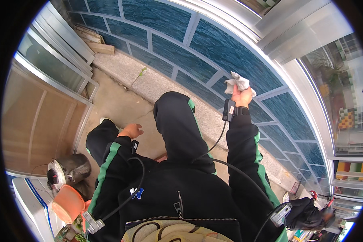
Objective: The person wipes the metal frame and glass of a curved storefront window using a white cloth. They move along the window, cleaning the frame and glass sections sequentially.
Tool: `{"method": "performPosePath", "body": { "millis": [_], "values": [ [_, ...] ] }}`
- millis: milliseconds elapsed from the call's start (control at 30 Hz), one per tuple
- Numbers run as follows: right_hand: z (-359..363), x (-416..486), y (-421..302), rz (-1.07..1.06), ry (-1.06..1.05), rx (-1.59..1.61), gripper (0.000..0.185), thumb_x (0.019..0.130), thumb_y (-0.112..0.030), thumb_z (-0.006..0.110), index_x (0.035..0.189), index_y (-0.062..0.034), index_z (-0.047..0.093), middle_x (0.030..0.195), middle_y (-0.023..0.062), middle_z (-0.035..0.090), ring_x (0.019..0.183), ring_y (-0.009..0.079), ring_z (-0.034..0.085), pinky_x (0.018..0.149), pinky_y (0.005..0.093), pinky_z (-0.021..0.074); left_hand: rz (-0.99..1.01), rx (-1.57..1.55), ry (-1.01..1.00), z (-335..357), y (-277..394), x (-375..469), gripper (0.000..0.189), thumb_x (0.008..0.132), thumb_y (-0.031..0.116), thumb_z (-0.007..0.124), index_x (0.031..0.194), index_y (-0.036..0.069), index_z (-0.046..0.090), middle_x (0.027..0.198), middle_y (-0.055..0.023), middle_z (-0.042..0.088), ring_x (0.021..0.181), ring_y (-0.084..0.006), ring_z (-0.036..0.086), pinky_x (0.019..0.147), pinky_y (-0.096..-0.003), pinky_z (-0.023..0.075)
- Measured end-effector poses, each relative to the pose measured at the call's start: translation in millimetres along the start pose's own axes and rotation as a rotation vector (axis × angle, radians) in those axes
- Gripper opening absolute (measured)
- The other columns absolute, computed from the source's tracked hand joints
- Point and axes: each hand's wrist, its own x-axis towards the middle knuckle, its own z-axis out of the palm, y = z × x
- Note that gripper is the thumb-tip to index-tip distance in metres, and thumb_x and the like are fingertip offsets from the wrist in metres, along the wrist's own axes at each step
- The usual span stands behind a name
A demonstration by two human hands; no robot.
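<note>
My right hand (242,96) grips a crumpled white cloth (239,82) against the blue tiled wall (181,54), below a metal-framed window (335,127). A black device is strapped at that wrist, with a cable running back along the arm. My left hand (132,131) is held low over my left leg, fingers loosely bent, with nothing seen in it. The tiles are dark blue, with pale grout lines between them.
A granite ledge (121,68) runs along the wall's foot, with wood pieces (101,48) at its far end. Framed glass panels (53,65) lean at left. A metal cylinder (77,168) and orange buckets (67,203) stand lower left. Another person (304,213) is at lower right.
</note>
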Motion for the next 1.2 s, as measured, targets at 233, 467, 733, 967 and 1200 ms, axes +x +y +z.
{"method": "performPosePath", "body": {
  "millis": [233, 467, 733, 967, 1200],
  "values": [
    [85, -43, 77, 0.347, -0.22, 0.311, 0.035, 0.094, -0.026, 0.051, 0.12, -0.0024, 0.056, 0.123, 0.0134, 0.061, 0.118, 0.0306, 0.057, 0.108, 0.0473, 0.0433, 0.044, -0.018, 0.009, -2, -6, -4, 0.053, 0.089, 0.035, 0.065, 0.131, 0.004, 0.062, 0.113, -0.0193, 0.071, 0.109, -0.0362, 0.066, 0.096, -0.0411, 0.0504],
    [108, -36, 97, 0.434, -0.301, 0.192, 0.021, 0.091, 0.004, 0.054, 0.112, 0.0048, 0.058, 0.116, 0.0183, 0.062, 0.11, 0.0347, 0.063, 0.1, 0.0484, 0.0512, -0.003, -0.008, -0.029, -5, -1, -7, 0.054, 0.09, 0.036, 0.063, 0.133, 0.005, 0.061, 0.117, -0.0186, 0.07, 0.111, -0.0358, 0.065, 0.097, -0.0414, 0.0494],
    [-79, 47, 12, 0.253, -0.148, -0.048, 0.022, 0.091, 0.006, 0.06, 0.114, 0.006, 0.061, 0.111, 0.0174, 0.068, 0.103, 0.032, 0.068, 0.094, 0.0434, 0.0566, -0.016, 0.014, -0.042, -4, 7, 2, 0.054, 0.09, 0.037, 0.063, 0.133, 0.006, 0.06, 0.117, -0.0178, 0.07, 0.112, -0.0358, 0.064, 0.098, -0.0419, 0.0491],
    [-223, 58, -156, -0.343, 0.261, -0.307, 0.055, 0.083, -0.001, 0.072, 0.131, -0.0129, 0.048, 0.113, 0.0076, 0.066, 0.097, 0.0257, 0.068, 0.078, 0.0396, 0.0548, 0.025, 0.035, -0.054, 0, -3, 5, 0.054, 0.089, 0.036, 0.065, 0.133, 0.004, 0.061, 0.118, -0.0194, 0.07, 0.112, -0.0358, 0.065, 0.098, -0.0417, 0.0495],
    [-161, 2, -216, -0.678, 0.125, -0.358, 0.071, 0.081, -0.006, 0.079, 0.137, -0.0067, 0.035, 0.118, 0.0128, 0.06, 0.1, 0.0247, 0.064, 0.08, 0.0371, 0.0533, 0.017, 0.025, -0.059, 3, -3, 9, 0.055, 0.089, 0.036, 0.065, 0.133, 0.003, 0.061, 0.119, -0.0194, 0.07, 0.113, -0.0359, 0.065, 0.098, -0.0408, 0.0495]
  ]
}}
